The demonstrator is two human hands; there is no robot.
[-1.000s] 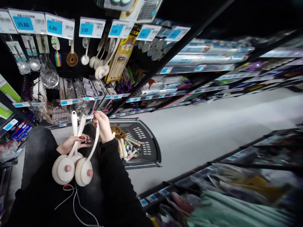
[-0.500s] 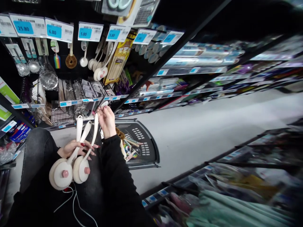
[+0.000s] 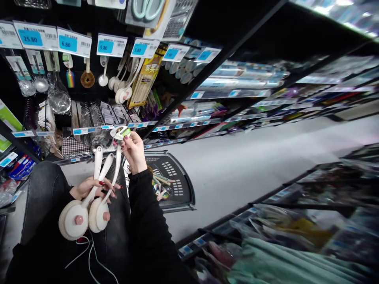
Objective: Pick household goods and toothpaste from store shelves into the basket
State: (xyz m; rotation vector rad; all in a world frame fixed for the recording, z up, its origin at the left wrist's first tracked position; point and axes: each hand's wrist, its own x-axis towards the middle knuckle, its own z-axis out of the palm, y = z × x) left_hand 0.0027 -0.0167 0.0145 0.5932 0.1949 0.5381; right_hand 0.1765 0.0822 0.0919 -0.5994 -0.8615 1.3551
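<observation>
Over my lap, my left hand (image 3: 84, 187) is closed around the white handles of several dish brushes (image 3: 78, 209). Three handles point up, and two round heads with pale bristles and pink knobs hang below the fingers. Higher up, my right hand (image 3: 134, 154) pinches a white-and-green label tag (image 3: 121, 134) at the top of the rightmost handle (image 3: 117, 165). Whether the tag is still fastened to that handle I cannot make out. A thin white cord (image 3: 92, 256) dangles beneath the brush heads.
A black shopping basket (image 3: 189, 189) holding brushes stands on the floor to the right. Ahead, a shelf rack carries hanging brushes (image 3: 123, 94), a ladle and price tags (image 3: 111, 45). The aisle floor (image 3: 225, 169) runs off right, with bagged goods (image 3: 266, 260) on the near-right shelf.
My right hand has turned, and the white-and-green tag between its fingers now shows plainly. My left hand keeps its hold on the brushes. The view has shifted slightly.
</observation>
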